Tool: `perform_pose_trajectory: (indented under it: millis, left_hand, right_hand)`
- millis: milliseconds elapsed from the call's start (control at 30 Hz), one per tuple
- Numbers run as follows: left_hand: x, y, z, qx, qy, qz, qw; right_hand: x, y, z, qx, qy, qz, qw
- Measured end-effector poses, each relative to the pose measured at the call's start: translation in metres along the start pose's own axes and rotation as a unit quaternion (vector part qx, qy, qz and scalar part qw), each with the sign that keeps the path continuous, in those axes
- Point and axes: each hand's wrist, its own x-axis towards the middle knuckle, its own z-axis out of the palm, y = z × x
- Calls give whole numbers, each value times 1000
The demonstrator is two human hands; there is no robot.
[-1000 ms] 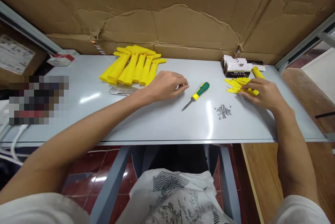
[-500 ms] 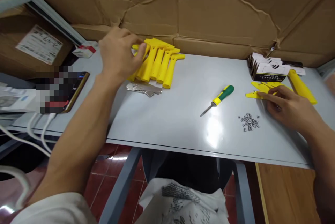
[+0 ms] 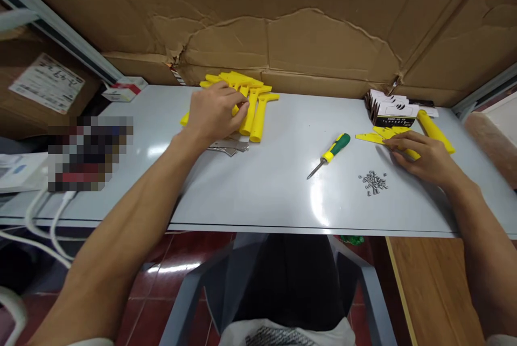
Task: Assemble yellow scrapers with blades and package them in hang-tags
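Note:
My left hand (image 3: 216,111) is over the pile of yellow plastic scraper handles (image 3: 257,119). Its fingers are curled and thumb and forefinger come close together, apparently round one handle; a yellow end (image 3: 184,119) juts out past the hand's left side. Thin metal blades (image 3: 231,145) lie partly under this hand. On the right, my right hand (image 3: 424,154) has its fingers closed on a flat yellow plastic piece (image 3: 369,137), whose near edge they cover. Behind the fingers lies another such piece (image 3: 391,131).
A green-yellow screwdriver (image 3: 337,147) lies mid-table, with a heap of small screws (image 3: 375,182) to its right. Small black-and-white boxes (image 3: 393,111) and one yellow handle (image 3: 436,131) stand or lie at back right. A phone (image 3: 92,146), partly blurred out, and cables (image 3: 58,233) are left. Cardboard (image 3: 323,49) backs the table.
My left hand has moved right and down onto the handles, its fingers drawing closer together. My right hand stays at the yellow pieces. The view has shifted slightly.

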Motion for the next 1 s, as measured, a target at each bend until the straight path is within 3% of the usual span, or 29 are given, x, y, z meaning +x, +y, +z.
perform_pose_trajectory:
  millis: [133,233,400,467,600,767,900,1000]
  left_hand:
    - [3,-1,10,13,12,-15,1000]
    - [4,-7,13,18,21,-54,998]
    - [2,-19,11,19,-1,-97,995]
    - [2,-23,12,23,-3,-113,993]
    - [4,-31,15,26,-1,-134,991]
    - [6,-33,9,0,28,-164,986]
    - [0,-1,5,-27,49,-116,992]
    - [-9,34,12,-29,12,-73,997]
  right_hand:
    - [6,-7,-8,-16,29,-26,999]
    - [34,-31,-13,-59,48,-67,995]
    - [103,-78,5,-49,-111,-153,981]
    - [118,-85,18,-53,-132,-170,975]
    - [118,-83,33,-73,-120,-150,979]
    - [106,-74,29,-42,-111,-98,988]
    - [96,-69,14,24,-58,-68,996]
    - [91,-71,1,54,81,-21,995]
